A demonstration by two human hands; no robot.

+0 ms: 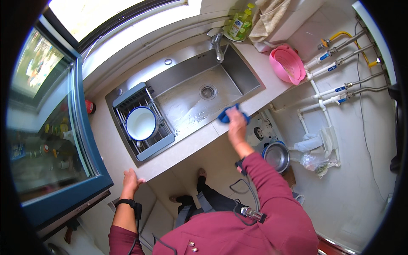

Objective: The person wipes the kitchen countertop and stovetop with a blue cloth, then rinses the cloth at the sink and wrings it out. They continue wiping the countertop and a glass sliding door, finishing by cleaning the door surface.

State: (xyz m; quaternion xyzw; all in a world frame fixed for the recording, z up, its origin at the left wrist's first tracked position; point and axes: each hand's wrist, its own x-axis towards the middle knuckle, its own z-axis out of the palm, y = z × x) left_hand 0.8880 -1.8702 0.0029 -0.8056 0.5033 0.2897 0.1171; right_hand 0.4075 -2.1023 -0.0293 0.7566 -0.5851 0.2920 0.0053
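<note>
My right hand [236,122] presses a blue cloth [225,117] onto the front rim of a stainless steel sink [188,92], where rim and countertop meet. The hand is slightly blurred. At the lower left, my left hand [130,181] rests on the front edge of the pale countertop [178,152], holding nothing. Across the sink's left end sits a grey and metal drain rack [156,148]. A white enamel mug [141,123] with a blue rim stands in it, open side up. Water drops lie in the basin near the front wall.
A faucet [217,44] rises behind the sink, beside a green soap pump bottle [240,24]. A pink colander [287,63] stands on the right counter. An open blue-framed window sash [92,127] juts in at left. Pipes [328,68] run along the right wall above a metal pot [276,156].
</note>
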